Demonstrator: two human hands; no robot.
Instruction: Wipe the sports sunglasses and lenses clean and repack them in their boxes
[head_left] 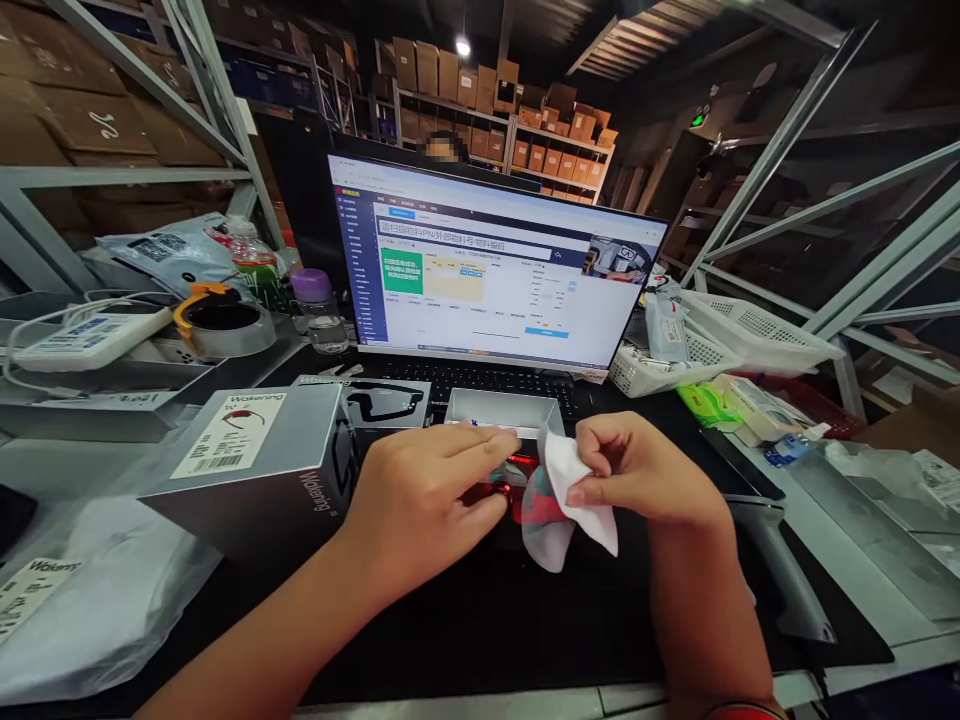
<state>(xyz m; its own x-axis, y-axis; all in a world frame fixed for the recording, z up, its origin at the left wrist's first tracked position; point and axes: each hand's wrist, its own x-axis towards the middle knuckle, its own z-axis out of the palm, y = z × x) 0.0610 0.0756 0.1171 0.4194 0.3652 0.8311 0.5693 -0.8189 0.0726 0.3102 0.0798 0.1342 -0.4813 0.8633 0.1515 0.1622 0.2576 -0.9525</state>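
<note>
My left hand (pixel 424 490) grips a pair of red-lensed glasses (pixel 517 512) over the black mat, its thumb below and fingers above. The glasses are partly hidden by that hand and by a white cloth (pixel 551 548). My right hand (pixel 637 465) pinches this cloth, which hangs down against the right end of the glasses. Just behind both hands sits an open grey box (pixel 506 407). To the left of my left hand stands a larger grey box (pixel 300 425) labelled "Wakening".
A monitor (pixel 480 270) and keyboard (pixel 450 378) stand behind. At left are a tape roll (pixel 225 325), a purple-capped bottle (pixel 322 310) and a plastic-wrapped package (pixel 127 600). To the right lie a barcode scanner (pixel 787 570) and white baskets (pixel 757 325). A person (pixel 444 152) is beyond the monitor.
</note>
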